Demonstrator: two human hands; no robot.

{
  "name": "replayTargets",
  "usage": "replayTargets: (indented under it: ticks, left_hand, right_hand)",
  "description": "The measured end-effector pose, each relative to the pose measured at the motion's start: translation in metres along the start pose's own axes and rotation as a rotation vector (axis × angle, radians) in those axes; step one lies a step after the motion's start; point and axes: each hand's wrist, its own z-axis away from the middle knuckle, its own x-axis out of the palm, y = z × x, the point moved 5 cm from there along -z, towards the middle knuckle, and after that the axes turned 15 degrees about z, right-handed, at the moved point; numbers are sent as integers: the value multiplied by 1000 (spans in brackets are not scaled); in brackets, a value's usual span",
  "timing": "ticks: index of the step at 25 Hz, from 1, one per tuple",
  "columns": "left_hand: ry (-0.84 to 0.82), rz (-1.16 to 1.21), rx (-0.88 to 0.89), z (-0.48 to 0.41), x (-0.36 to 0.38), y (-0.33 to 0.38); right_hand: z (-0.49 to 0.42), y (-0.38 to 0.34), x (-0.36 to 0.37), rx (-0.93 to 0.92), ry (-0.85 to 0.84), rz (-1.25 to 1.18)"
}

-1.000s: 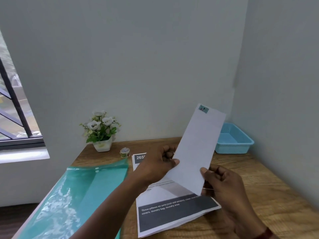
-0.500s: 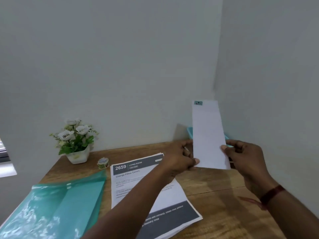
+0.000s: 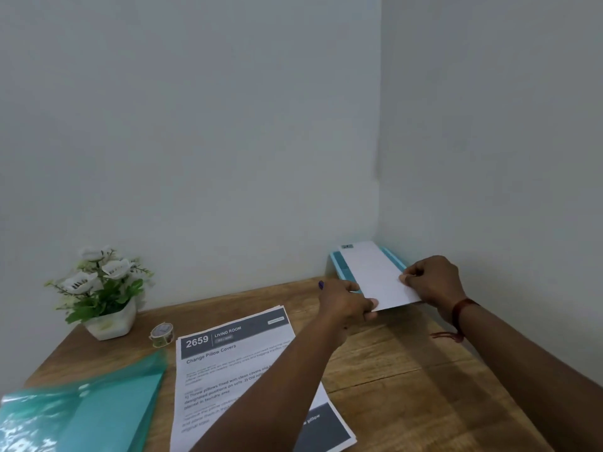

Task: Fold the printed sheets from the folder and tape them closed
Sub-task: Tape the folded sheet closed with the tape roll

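L hand [image 3: 346, 305] & R hand [image 3: 432, 282] are pinching the thin, prob. floppy folded sheet [image 3: 375, 277] by its near end over the blue tray [image 3: 340, 267].

We are holding both arms outstretched. Our left hand [image 3: 346, 303] and right hand [image 3: 432, 282] are pinching the folded sheet [image 3: 375, 275].

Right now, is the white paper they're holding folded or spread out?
Folded. The white paper is a narrow strip, far narrower than the printed sheets; the left hand and right hand pinch it.
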Motion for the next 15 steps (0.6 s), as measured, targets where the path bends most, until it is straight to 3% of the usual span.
replayTargets:
  ticks: [4,15]
  left_hand:
    - [16,48,-71,-4,3,-11]
    - [91,65,-30,-17,6,-14]
  right_hand:
    - [-12,12,11,56,-46,20]
    - [-16,18,21,108,-68,37]
